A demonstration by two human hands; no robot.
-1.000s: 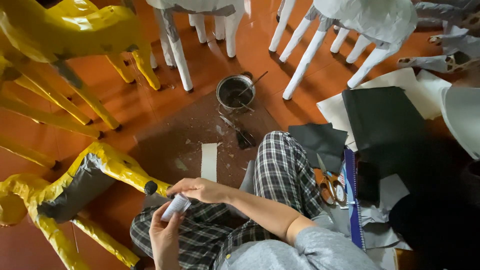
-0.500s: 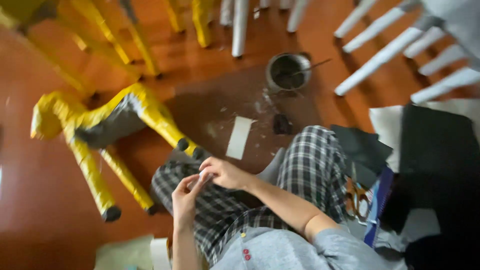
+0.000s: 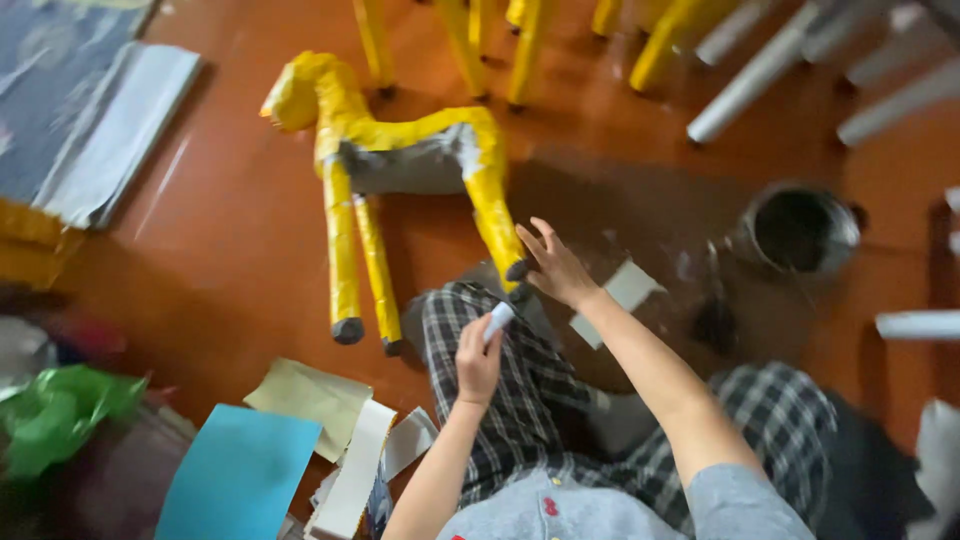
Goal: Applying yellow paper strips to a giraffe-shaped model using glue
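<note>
A yellow paper-covered animal figure (image 3: 400, 150) with a bare grey flank lies on the orange floor in front of my checked-trousered knees. My right hand (image 3: 552, 264) is spread, fingers apart, touching the dark foot at the end of the figure's near hind leg. My left hand (image 3: 478, 352) is closed around a small white roll or strip of paper (image 3: 498, 320), held above my left knee.
A metal tin (image 3: 800, 228) with dark contents stands at right on a stained patch of floor. White paper pieces (image 3: 628, 290) lie near my right wrist. Coloured sheets (image 3: 240, 470) lie at lower left. Yellow and white figure legs (image 3: 760, 70) line the top.
The view has swung left and the figure now sits higher in frame. My hands have parted: the right reached out to the figure's hind foot, the left kept the white piece.
</note>
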